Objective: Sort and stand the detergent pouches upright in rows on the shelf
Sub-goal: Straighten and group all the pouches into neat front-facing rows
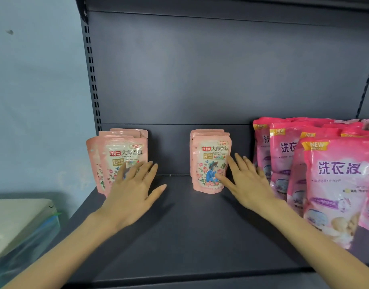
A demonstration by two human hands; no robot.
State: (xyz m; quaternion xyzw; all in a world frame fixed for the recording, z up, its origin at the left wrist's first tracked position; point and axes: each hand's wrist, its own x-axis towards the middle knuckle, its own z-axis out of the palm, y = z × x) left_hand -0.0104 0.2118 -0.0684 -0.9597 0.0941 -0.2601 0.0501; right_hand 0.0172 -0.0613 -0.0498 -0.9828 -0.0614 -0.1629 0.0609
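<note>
Hands are being held flat, nothing gripped | left hand is being pressed on left pale row | right hand against middle pale row | large pink pouches standing rightward | shelf: sorting judged nearly done, rows being squared.

We seem to be in a shop: a dark grey steel gondola shelf with a slotted upright at its left edge. On the shelf stand identical pale pink detergent pouches with printed price badges. At its right end are larger magenta pouches marked NEW, stocked several deep.
</note>
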